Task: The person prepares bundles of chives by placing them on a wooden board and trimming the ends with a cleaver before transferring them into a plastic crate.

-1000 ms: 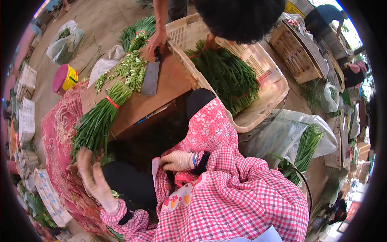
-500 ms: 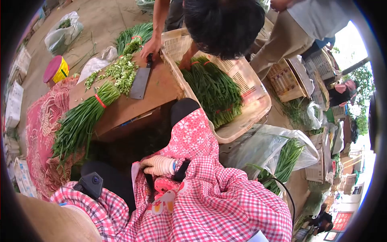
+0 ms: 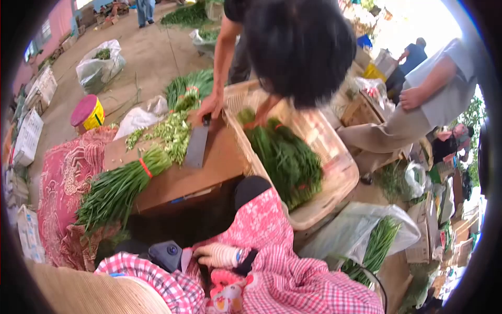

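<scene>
My right hand (image 3: 218, 255), in a ribbed pale glove, lies over my pink checked clothing with its fingers stretched out and nothing seen in them. My left hand is hidden; its checked sleeve (image 3: 151, 280) carries a small black camera (image 3: 170, 255) close to my right fingertips. Ahead, a green bunch of garlic chives (image 3: 123, 180), tied with a red band, lies on a brown board (image 3: 209, 175). A cleaver (image 3: 196, 146) rests there beside chopped pale stalks (image 3: 175, 133). Across from me, a person's hand (image 3: 212, 106) is at the cleaver's handle.
The other person's second hand reaches into a plastic crate (image 3: 340, 162) with banded green bunches (image 3: 287, 162). A clear bag of greens (image 3: 376, 240) lies to the right. A pink-lidded bucket (image 3: 88, 112) and patterned red cloth (image 3: 68, 172) are left. Another person (image 3: 429, 99) stands at right.
The view has tilted up, so the scene sits lower. My left sleeve and its camera have moved right, nearer my right hand. The green bunches in the crate are blurred as the person handles them.
</scene>
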The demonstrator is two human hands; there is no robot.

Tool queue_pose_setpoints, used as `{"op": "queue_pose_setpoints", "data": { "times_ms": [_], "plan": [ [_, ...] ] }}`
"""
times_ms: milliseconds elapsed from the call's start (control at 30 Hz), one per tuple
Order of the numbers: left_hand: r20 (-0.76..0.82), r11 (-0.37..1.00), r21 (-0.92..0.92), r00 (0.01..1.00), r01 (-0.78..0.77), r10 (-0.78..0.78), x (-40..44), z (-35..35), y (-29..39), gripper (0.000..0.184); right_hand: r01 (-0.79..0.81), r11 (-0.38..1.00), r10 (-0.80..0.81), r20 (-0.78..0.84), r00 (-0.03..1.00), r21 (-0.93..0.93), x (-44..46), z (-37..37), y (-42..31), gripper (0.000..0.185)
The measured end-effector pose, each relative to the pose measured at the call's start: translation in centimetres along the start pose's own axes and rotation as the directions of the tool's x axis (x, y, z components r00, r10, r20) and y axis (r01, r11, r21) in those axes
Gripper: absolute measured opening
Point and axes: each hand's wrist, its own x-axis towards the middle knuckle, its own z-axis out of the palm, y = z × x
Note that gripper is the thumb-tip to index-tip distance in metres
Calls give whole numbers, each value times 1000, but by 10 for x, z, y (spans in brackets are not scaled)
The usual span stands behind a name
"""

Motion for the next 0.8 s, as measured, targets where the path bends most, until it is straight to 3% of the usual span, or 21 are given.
{"op": "queue_pose_setpoints", "data": {
  "times_ms": [67,100,167,233,267,400,467,533,600,667,700,767,800],
  "plan": [
    [-16,1000,4,1000,3,-3,1,2,-1,70,34,999,-34,-59,998,-2,-3,-2,-4,34],
    [-28,1000,13,1000,8,-8,-1,1,-1,70,-43,997,41,-37,998,-58,-5,-5,-12,32],
    [-63,998,53,998,25,-21,-2,-2,-5,71,131,990,-137,-129,982,-53,-2,-3,4,28],
    [-58,993,86,995,80,-75,-3,-7,-16,71,-7,999,11,-77,997,53,-3,-3,-7,30],
    [-67,988,121,994,98,-90,-9,-10,-20,71,86,996,-89,-153,984,-32,6,6,13,30],
    [4,922,269,957,279,-291,-41,-4,-30,71,37,987,-50,-80,996,-158,-2,-8,-9,34],
    [153,848,299,854,439,-496,-73,-2,-15,61,15,988,-27,-75,997,-153,-2,-9,-13,34],
    [264,749,474,738,462,-622,-112,-15,-22,48,2,991,-17,-114,993,-130,-4,-9,-14,35],
    [272,639,456,586,620,-763,-164,-32,-28,37,-31,981,19,-65,998,-190,-2,-9,-16,35],
    [261,532,608,485,589,-835,-208,-54,-26,35,-23,983,12,-65,998,-182,-3,-11,-19,36],
    [277,542,606,484,582,-830,-232,-65,-25,35,-16,982,7,-50,999,-188,-5,-11,-20,36],
    [223,338,914,418,225,-881,-276,-83,-23,35,-17,983,8,-47,999,-180,-4,-9,-20,36],
    [224,339,914,419,224,-880,-290,-86,-20,35,0,983,-9,-47,999,-183,-3,-7,-19,36]
  ]
}}
